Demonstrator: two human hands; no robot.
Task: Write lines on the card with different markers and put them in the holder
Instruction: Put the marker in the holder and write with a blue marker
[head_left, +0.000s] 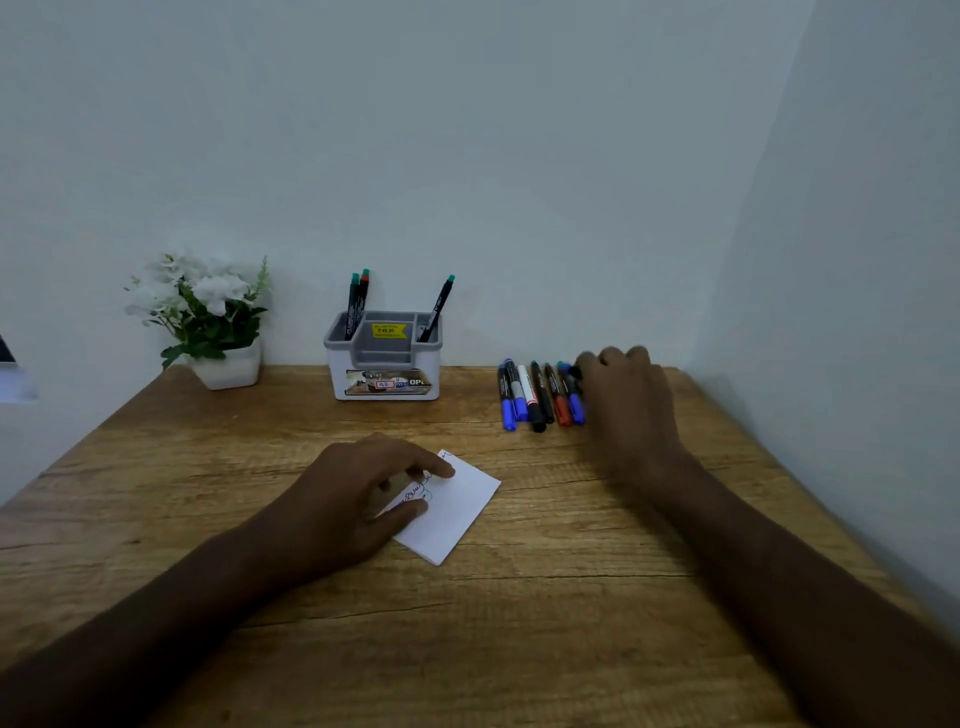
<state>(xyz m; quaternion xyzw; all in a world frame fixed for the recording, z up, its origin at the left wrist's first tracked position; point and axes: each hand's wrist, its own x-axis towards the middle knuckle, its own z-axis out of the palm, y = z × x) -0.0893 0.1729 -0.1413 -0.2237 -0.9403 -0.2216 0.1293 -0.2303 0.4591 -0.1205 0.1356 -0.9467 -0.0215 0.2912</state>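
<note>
Your wooden table (519, 623) butts against the wall behind and the wall to the right; its near half lies bare. The white paper card (457, 512) sits mid-table, turned at an angle (scribbled lines show on it). Your left hand (358, 499) rests on the card, fingers loosely spread, pressing it flat. Your right hand (626, 402) reaches over the right end of the row of loose markers (540, 397); whether it grasps one, you cannot tell. The grey-and-white plastic holder (384, 358) holds three markers near the back wall
</note>
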